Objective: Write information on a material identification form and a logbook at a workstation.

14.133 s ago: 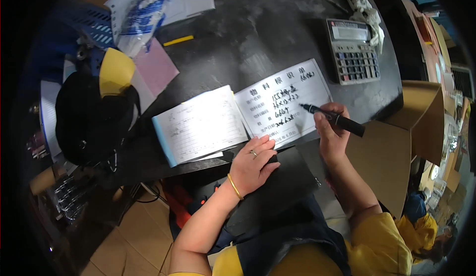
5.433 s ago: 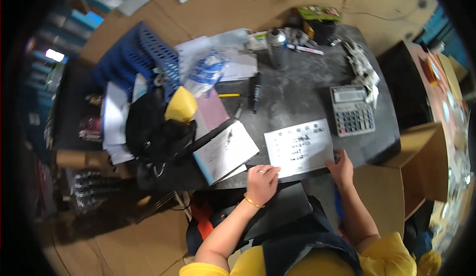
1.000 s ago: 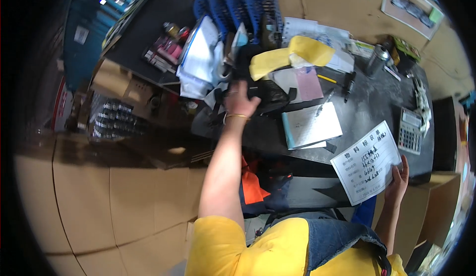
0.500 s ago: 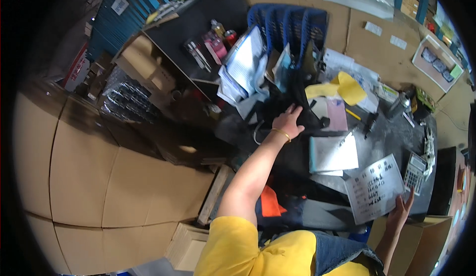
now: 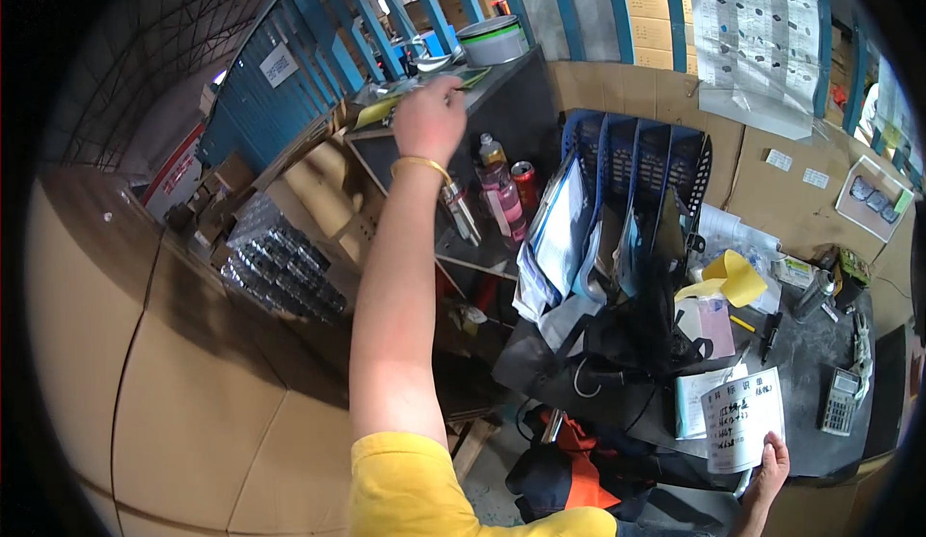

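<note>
My left hand [image 5: 431, 120], with a yellow bracelet at the wrist, is stretched out over the top of the dark shelf unit [image 5: 521, 79]. Its fingers curl closed by a flat yellow-green item [image 5: 376, 113]; what they grip, if anything, is hidden. At the lower right, my right hand [image 5: 769, 468] pinches the lower edge of a white paper form [image 5: 743, 416] with handwriting on it. The form is held up over the desk and partly covers a notebook [image 5: 690, 412] lying there.
A round tin [image 5: 492, 40] stands on the shelf unit, with bottles [image 5: 502, 200] and a red can [image 5: 525, 185] in it below. A blue file rack [image 5: 637, 161] holds papers. A calculator [image 5: 841, 402] and yellow paper [image 5: 733, 277] lie on the desk; cartons [image 5: 193, 412] fill the left.
My left hand has moved from above the desk up and left to the top of the shelf unit. The view has shifted toward the shelf. My right hand still holds the form.
</note>
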{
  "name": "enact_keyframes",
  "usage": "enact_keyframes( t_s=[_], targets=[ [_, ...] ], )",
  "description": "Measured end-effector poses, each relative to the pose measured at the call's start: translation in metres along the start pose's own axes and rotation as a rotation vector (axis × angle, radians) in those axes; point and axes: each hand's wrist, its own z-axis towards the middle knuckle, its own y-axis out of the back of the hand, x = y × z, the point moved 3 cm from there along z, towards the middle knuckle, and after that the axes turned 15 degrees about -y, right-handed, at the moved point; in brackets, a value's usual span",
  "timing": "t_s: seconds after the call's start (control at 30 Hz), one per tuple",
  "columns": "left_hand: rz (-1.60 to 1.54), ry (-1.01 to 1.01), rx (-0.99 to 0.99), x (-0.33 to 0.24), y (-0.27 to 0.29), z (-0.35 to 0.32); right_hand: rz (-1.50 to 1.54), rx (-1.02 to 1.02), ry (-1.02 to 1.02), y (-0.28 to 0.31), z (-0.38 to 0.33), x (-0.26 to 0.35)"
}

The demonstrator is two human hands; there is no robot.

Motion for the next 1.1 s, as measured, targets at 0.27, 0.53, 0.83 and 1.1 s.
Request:
enact_keyframes(
  t_s=[0.27, 0.53, 0.83, 1.1],
  targets=[
    [0.202, 0.168, 0.425, 0.062, -0.066, 0.064, 0.049, -0.164, -0.010, 0.003, -0.037, -0.003],
    [0.428, 0.078, 0.738, 0.058, -0.096, 0.087, 0.051, -0.236, 0.063, -0.011, -0.052, 0.006],
    [0.327, -0.136, -0.097, 0.091, -0.055, 0.090, 0.088, -0.053, 0.017, -0.065, -0.020, 0.017],
    [0.171, -0.470, 0.292, 0.020, -0.045, 0.023, 0.025, 0.156, 0.008, -0.145, -0.004, 0.049]
  ],
)
